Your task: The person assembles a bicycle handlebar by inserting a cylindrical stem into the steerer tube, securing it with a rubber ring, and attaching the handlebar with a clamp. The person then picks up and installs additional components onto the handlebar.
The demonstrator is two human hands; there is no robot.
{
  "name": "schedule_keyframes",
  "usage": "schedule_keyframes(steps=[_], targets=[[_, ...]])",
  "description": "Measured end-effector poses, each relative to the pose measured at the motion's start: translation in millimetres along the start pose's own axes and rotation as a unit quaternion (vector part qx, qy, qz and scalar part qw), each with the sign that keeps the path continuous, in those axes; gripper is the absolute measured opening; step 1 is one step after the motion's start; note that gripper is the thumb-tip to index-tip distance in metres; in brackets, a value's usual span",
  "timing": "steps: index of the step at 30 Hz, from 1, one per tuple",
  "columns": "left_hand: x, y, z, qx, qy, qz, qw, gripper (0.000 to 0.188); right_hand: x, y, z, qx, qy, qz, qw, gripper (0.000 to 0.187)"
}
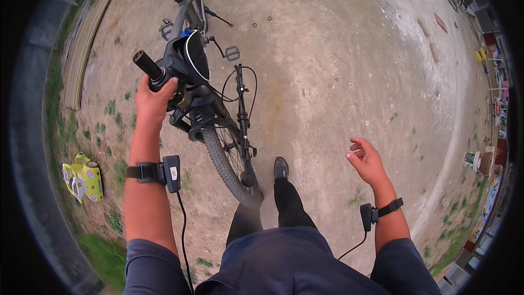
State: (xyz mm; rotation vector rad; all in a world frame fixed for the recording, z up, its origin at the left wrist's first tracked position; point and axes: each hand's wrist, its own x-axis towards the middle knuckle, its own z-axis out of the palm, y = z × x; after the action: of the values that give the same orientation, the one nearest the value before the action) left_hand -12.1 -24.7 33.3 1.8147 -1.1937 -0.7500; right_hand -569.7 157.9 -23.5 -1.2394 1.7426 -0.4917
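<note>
A bicycle (188, 19) stands at my left, its knobby front tire (222, 169) toward my feet. My left hand (153, 101) is wrapped around the front end of the frame, just below a bare black steerer tube (147, 64). Beside that hand sits a black frame bag (195, 57) with a pale edge. The detached handlebar (243, 106) hangs alongside the fork, with its cables looping from it. My right hand (367, 161) is held out over the ground, empty, fingers apart and slightly curled.
Two small dark rings (262, 21) lie on the dirt beyond the bicycle. The kickstand (219, 18) reaches out to the right. A yellow toy car (83, 178) is at far left, below long planks (87, 49). Bricks (434, 52) and assorted goods line the right side.
</note>
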Motion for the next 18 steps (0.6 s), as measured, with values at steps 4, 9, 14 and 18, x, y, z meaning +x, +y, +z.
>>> schedule_keyframes(steps=[4, 9, 14, 18], targets=[[-1.2, -4.5, 3.2, -0.016, 0.015, 0.008, 1.000, 0.041, -21.9, 22.3, -7.7, -0.005, 0.008, 0.036, 0.999, 0.054], [-5.5, 12.0, 10.3, 0.000, 0.019, 0.027, 0.999, 0.040, -44.4, 24.8, -7.3, 0.000, 0.015, 0.060, 0.998, 0.054], [0.6, 14.7, 22.6, 0.021, 0.004, 0.056, 0.998, 0.039, -49.2, 14.3, -8.9, 0.025, 0.016, 0.049, 0.998, 0.055], [5.3, 7.5, 27.5, 0.012, 0.029, 0.055, 0.998, 0.038, -29.6, 11.1, -22.6, 0.020, -0.024, 0.045, 0.998, 0.055]])
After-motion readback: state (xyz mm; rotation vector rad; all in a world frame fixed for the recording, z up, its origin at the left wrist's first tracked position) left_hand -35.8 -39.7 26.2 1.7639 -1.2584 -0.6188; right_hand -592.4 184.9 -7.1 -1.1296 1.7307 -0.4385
